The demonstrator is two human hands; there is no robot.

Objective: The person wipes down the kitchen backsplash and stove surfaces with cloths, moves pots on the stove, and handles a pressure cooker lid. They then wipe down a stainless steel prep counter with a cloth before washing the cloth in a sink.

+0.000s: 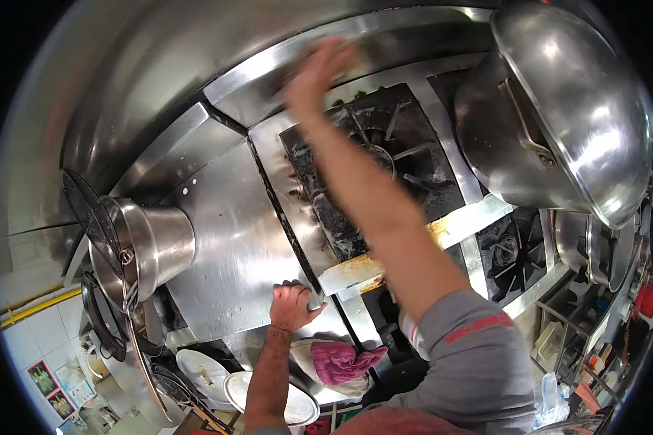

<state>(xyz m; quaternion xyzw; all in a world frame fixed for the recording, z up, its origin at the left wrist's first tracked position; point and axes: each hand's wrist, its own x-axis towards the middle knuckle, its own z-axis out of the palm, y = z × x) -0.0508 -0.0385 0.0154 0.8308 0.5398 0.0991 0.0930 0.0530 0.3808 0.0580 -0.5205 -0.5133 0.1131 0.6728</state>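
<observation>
My right arm stretches across the black burner grate (413,181) to the steel back ledge (254,69) of the stove. At its end my right hand (315,76) is smeared by motion, its fingers up by the ledge. My left hand (290,308) is closed at the front of the flat steel worktop (232,210), left of the dark gap beside the burner. A dark edge shows past its knuckles and a grey piece by the thumb; I cannot tell what it holds. Below it, a purple cloth (341,362) lies bunched over a pale cover.
At the right, a large steel pot (486,138) stands with a big steel bowl (588,101) against it. A steel pot (159,246) with a black mesh strainer (91,214) is on the left. White lids (297,402) lie below, near my left forearm. Another burner (504,254) is at the right.
</observation>
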